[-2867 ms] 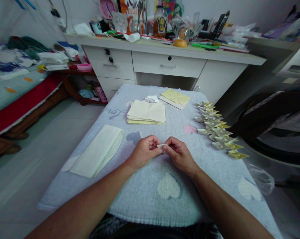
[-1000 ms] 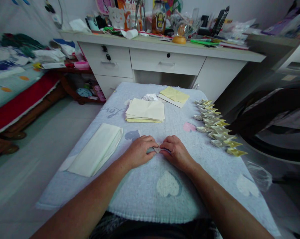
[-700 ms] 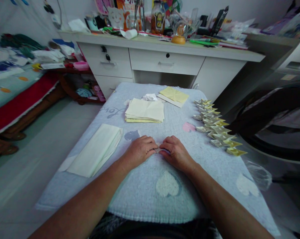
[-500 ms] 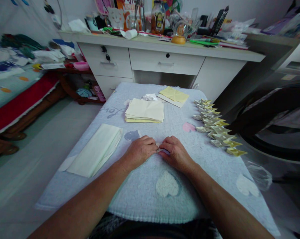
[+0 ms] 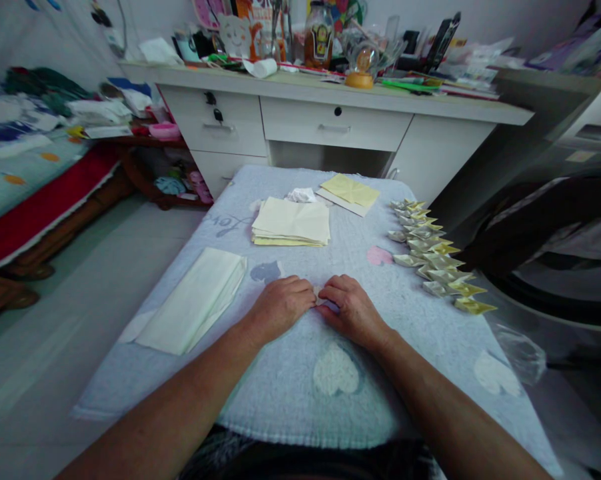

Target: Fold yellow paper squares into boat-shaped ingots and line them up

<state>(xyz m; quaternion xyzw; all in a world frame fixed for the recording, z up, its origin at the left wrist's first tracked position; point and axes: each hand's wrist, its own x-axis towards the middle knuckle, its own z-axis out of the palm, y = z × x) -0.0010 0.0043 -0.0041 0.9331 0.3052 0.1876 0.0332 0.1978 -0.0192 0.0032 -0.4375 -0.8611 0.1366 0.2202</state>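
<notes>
My left hand and my right hand meet near the middle of the cloth-covered table. Between their fingertips is a small piece of folded paper, mostly covered by the fingers. Both hands are closed on it, low over the cloth. Beyond them lies a stack of cream and yellow paper sheets. Left of my left hand is a long folded pale sheet. Several small folded paper boats, white and yellow, stand in rows at the table's right side.
Yellow and white square sheets lie at the far side, beside a crumpled white paper. Behind stands a white desk crowded with a jar and other items. A bed is on the left, a front-loading washing machine on the right.
The hands stay almost in place, with only slight finger movement around the folded paper. The whole view has shifted very slightly.
</notes>
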